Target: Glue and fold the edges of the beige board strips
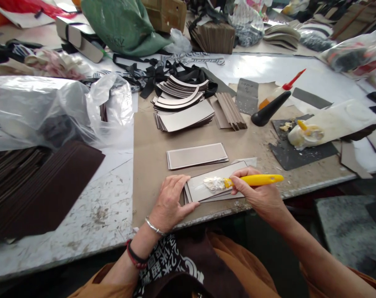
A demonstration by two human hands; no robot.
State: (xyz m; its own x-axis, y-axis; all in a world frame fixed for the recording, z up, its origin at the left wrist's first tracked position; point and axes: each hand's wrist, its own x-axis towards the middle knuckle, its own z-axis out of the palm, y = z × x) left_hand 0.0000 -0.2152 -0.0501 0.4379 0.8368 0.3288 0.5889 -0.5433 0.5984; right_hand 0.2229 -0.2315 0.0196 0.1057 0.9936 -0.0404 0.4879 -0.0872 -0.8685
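A glue brush [256, 179] with a yellow handle is held in my right hand [258, 194]. Its bristles, caked with white paste, lie on the top sheet of a small stack of pale rectangular panels [203, 191] near the table's front edge. My left hand [173, 203] rests at the stack's left end, thumb spread along the front edge and fingers at the corner, steadying it without wrapping round anything. Just behind lies another thin stack of panels [197, 156] with a lighter border. Farther back sit rectangular pieces [188, 116] and curved pieces [178, 99].
On the right, a glue-smeared white container [330, 124] lies on a dark sheet. A black cone-shaped object [271, 108] and a red-tipped bottle [268, 99] stand nearby. Dark brown panels [66, 186] and a clear plastic bag [45, 107] occupy the left. A green bag [119, 25] is behind.
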